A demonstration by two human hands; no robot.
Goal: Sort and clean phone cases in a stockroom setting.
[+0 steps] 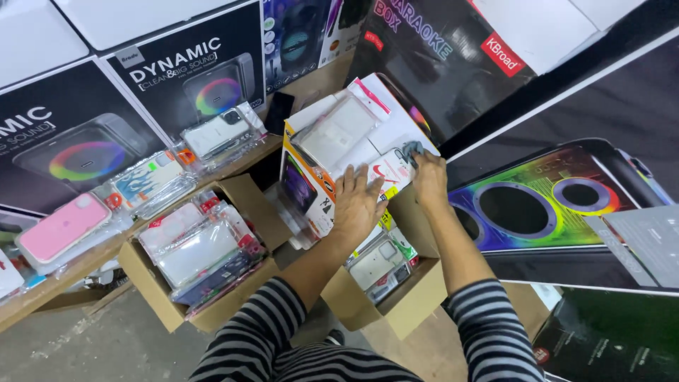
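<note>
A: Left hand [357,201]: status?

B: Open, fingers spread, palm down. It lies flat on the packaged phone cases stacked on the orange-edged carton [305,185], fingertips at the lower edge of the white case with a red mark [390,171].

A: Right hand [429,178]?

B: Fingers curled, pinching the top end of that same white case, next to its grey-blue camera patch. So it grips the case; the left only presses.

A: Location of the case?

B: On top of the pile on the orange-edged carton, right side, below a clear case in a pink-trimmed bag [339,127]. The pile leans against a large dark speaker box [445,64].

A: Below the hands?

B: An open cardboard box [396,304] on the floor, holding more bagged cases, a white one uppermost. A second open cardboard box [159,283] sits to the left, also full of bagged cases.

A: Shelf?

B: Wooden shelf [85,258] at left carries a pink case [64,226], a flame-print case [145,177] and a white case [219,131], all bagged, in front of black speaker boxes. Both forearms wear striped sleeves [247,339].
</note>
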